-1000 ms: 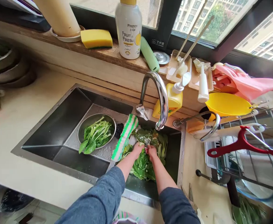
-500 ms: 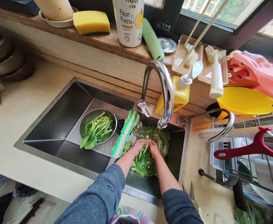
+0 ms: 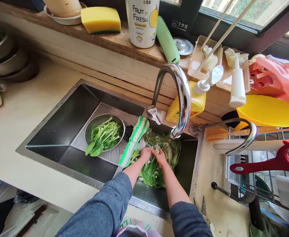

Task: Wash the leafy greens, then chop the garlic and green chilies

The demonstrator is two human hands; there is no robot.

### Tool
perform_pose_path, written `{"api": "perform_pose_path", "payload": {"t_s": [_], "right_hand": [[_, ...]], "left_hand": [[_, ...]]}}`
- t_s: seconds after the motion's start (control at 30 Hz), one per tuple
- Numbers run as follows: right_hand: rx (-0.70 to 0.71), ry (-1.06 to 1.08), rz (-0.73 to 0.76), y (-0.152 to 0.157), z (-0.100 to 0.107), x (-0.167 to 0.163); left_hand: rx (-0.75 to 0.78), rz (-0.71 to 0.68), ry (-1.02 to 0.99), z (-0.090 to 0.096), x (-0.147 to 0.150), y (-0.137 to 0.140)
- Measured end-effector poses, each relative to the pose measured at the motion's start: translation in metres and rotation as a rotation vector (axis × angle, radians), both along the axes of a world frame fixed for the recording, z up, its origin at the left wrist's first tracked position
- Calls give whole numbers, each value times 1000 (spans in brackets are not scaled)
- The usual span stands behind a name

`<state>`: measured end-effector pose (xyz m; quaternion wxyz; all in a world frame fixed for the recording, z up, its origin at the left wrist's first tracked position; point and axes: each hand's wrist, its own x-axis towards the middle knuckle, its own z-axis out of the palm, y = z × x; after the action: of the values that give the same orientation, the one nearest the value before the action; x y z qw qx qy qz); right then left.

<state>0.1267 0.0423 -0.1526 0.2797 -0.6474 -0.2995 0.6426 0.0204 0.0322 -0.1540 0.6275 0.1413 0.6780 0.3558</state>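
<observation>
My left hand (image 3: 146,154) and my right hand (image 3: 160,156) are close together over the right sink basin (image 3: 186,168), fingers curled inward. Between them is a piece of leafy greens, which both seem to pinch; the fingertips are partly hidden. Below and around lie wet leafy greens (image 3: 151,174) in the basin, with more bunched behind my hands. In the left basin a round metal bowl (image 3: 123,126) holds trimmed greens (image 3: 104,136). A green-and-white striped cloth (image 3: 134,141) drapes over the divider, left of my left hand.
The chrome faucet (image 3: 187,98) arches over the right basin. Behind it stands a yellow pump bottle (image 3: 193,102). At the right are a second thin tap (image 3: 253,131), a dish rack (image 3: 280,184) and a red peeler (image 3: 265,165). A dark scouring pad (image 3: 128,133) lies beside the cloth.
My hands have drawn closer together, the right one shifting slightly left to meet the left. The view has moved a little; the bowl and cloth stay in place.
</observation>
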Motion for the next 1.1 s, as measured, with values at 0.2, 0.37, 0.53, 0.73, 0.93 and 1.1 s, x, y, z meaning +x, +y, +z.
{"api": "perform_pose_path", "payload": {"t_s": [0.2, 0.37, 0.53, 0.73, 0.93, 1.1], "right_hand": [[-5, -28, -29, 3, 1, -1], [-18, -15, -50, 0, 0, -5], [-46, -46, -141, 3, -1, -7], [-32, 84, -219, -2, 22, -25], [-35, 396, -280, -19, 75, -29], [19, 382, -202, -46, 110, -22]], "left_hand": [[12, -90, 65, 4, -1, 2], [-9, -63, 136, 5, -3, 2], [15, -58, 152, 13, -7, -1], [139, -99, 24, 41, -5, -8], [296, -199, -172, 75, -7, -25], [286, -146, -193, 86, -14, -30]]}}
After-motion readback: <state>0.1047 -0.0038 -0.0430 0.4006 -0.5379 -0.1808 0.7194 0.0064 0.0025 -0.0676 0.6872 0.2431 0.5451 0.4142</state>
